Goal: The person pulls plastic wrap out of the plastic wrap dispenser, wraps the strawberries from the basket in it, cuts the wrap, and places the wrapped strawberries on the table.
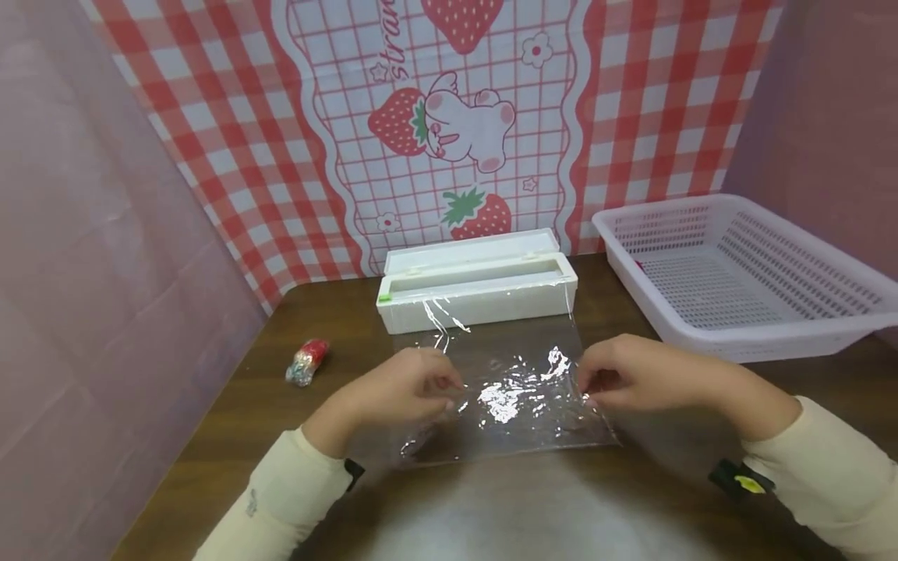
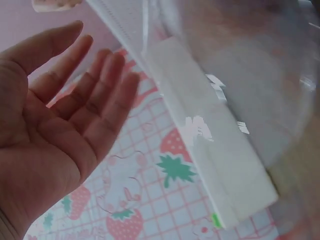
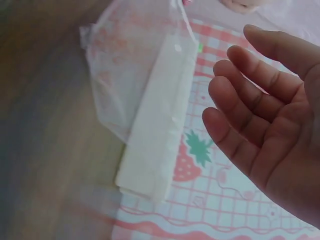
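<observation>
A sheet of clear plastic film (image 1: 501,401) stretches from a long white cling film dispenser box (image 1: 484,308), whose lid is tipped back, toward the person. My left hand (image 1: 400,389) is over the film's left part, fingers relaxed and bent. Above its right edge is my right hand (image 1: 648,378), fingertips right at the film in the head view. In the left wrist view the left hand (image 2: 65,120) has its thumb apart from loosely extended fingers and holds nothing. Likewise, the right wrist view shows the right hand (image 3: 265,110) with thumb and fingers spread, nothing between them.
A small red and white item in shiny clear wrap (image 1: 307,361) lies on the brown table (image 1: 231,428) at left. At the right back stands a white plastic basket (image 1: 708,336). A strawberry-patterned cloth (image 1: 449,148) hangs behind the box, with pink cloth walls at both sides.
</observation>
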`<state>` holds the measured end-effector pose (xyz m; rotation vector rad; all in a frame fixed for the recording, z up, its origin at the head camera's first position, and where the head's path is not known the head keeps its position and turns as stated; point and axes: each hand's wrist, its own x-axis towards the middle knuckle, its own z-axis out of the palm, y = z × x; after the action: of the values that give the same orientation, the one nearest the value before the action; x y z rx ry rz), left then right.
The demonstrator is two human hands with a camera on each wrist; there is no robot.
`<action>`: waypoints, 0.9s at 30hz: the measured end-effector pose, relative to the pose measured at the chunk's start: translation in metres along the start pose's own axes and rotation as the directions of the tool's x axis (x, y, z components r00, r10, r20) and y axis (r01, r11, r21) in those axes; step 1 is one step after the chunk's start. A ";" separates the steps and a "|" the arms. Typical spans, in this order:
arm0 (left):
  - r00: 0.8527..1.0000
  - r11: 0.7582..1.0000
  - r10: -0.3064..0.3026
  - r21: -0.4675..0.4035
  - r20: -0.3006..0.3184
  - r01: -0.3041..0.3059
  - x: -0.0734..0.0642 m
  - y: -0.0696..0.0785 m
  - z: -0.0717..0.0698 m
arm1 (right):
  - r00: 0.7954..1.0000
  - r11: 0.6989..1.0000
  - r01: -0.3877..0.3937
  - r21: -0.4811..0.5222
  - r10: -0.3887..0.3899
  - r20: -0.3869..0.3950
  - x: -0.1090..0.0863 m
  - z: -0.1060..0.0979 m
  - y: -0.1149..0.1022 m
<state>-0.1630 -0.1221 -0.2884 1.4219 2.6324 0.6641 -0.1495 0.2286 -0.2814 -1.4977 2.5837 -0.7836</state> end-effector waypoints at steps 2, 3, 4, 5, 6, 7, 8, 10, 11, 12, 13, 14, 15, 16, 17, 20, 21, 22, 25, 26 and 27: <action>0.999 0.999 0.031 0.043 -0.035 -0.029 0.004 0.004 -0.002 | 1.000 1.000 -0.011 -0.021 0.011 -0.002 0.000 -0.007 -0.002; 0.998 0.997 0.046 0.064 -0.048 -0.043 0.006 0.005 -0.003 | 1.000 0.999 -0.015 -0.035 0.015 -0.001 0.000 -0.012 -0.003; 0.996 0.996 0.061 0.076 -0.058 -0.056 0.009 0.007 -0.003 | 1.000 0.998 -0.024 -0.053 0.024 0.002 0.000 -0.017 -0.004; 0.995 0.994 0.072 0.084 -0.066 -0.067 0.011 0.008 -0.004 | 1.000 0.997 -0.031 -0.076 0.031 0.000 0.000 -0.023 -0.005; 0.994 0.993 0.084 0.092 -0.071 -0.077 0.014 0.009 -0.004 | 0.999 0.995 -0.040 -0.096 0.040 -0.001 0.000 -0.029 -0.005; 0.994 0.992 0.086 0.096 -0.073 -0.078 0.016 0.010 -0.004 | 0.998 0.992 -0.062 -0.114 0.062 -0.001 0.000 -0.036 -0.006; 0.993 0.991 0.090 0.102 -0.074 -0.082 0.017 0.011 -0.004 | 0.996 0.987 -0.093 -0.131 0.094 0.004 0.000 -0.043 -0.006; 0.993 0.990 0.093 0.110 -0.077 -0.085 0.021 0.013 -0.003 | 0.984 0.974 -0.170 -0.149 0.175 0.022 0.000 -0.059 -0.007; 0.992 0.990 0.094 0.111 -0.079 -0.085 0.022 0.014 -0.003 | 0.975 0.966 -0.211 -0.152 0.219 0.037 0.001 -0.066 -0.007; 0.992 0.990 0.094 0.110 -0.079 -0.085 0.024 0.015 -0.002 | 0.963 0.956 -0.251 -0.153 0.262 0.056 0.001 -0.073 -0.006; 0.993 0.990 0.094 0.110 -0.078 -0.085 0.025 0.015 -0.002 | 0.949 0.944 -0.291 -0.156 0.306 0.079 0.001 -0.081 -0.005; 0.993 0.990 0.093 0.109 -0.075 -0.085 0.025 0.016 -0.002 | 0.936 0.935 -0.319 -0.156 0.337 0.101 0.001 -0.087 -0.003; 0.993 0.991 0.091 0.108 -0.072 -0.083 0.026 0.016 -0.001 | 0.928 0.929 -0.334 -0.158 0.354 0.119 0.001 -0.094 0.000; 0.994 0.991 0.087 0.107 -0.067 -0.079 0.026 0.017 -0.001 | 0.919 0.923 -0.348 -0.161 0.370 0.133 0.000 -0.100 0.003; 0.995 0.992 0.082 0.105 -0.061 -0.076 0.026 0.017 -0.001 | 0.907 0.915 -0.370 -0.162 0.393 0.152 0.000 -0.106 0.007; 0.996 0.992 0.072 0.108 -0.043 -0.067 0.027 0.019 -0.001 | 0.873 0.889 -0.421 -0.181 0.451 0.184 -0.001 -0.124 0.020; 0.997 0.992 0.069 0.107 -0.037 -0.064 0.028 0.019 -0.001 | 0.859 0.875 -0.445 -0.193 0.478 0.186 -0.001 -0.130 0.025; 0.997 0.992 0.067 0.108 -0.034 -0.062 0.029 0.020 -0.001 | 0.842 0.860 -0.470 -0.198 0.504 0.193 0.000 -0.136 0.030; 0.998 0.993 0.053 0.107 -0.028 -0.050 0.030 0.022 0.000 | 0.794 0.821 -0.535 -0.196 0.569 0.213 0.002 -0.151 0.049; 0.998 0.993 0.049 0.107 -0.027 -0.046 0.031 0.022 0.001 | 0.783 0.814 -0.549 -0.190 0.580 0.225 0.003 -0.156 0.056; 0.998 0.994 0.049 0.103 -0.027 -0.046 0.031 0.023 0.002 | 0.765 0.800 -0.573 -0.181 0.600 0.233 0.003 -0.159 0.062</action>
<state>-0.1625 -0.0851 -0.2767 1.5170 2.6989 0.5663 -0.2471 0.3144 -0.1701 -0.6447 2.6439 -0.3351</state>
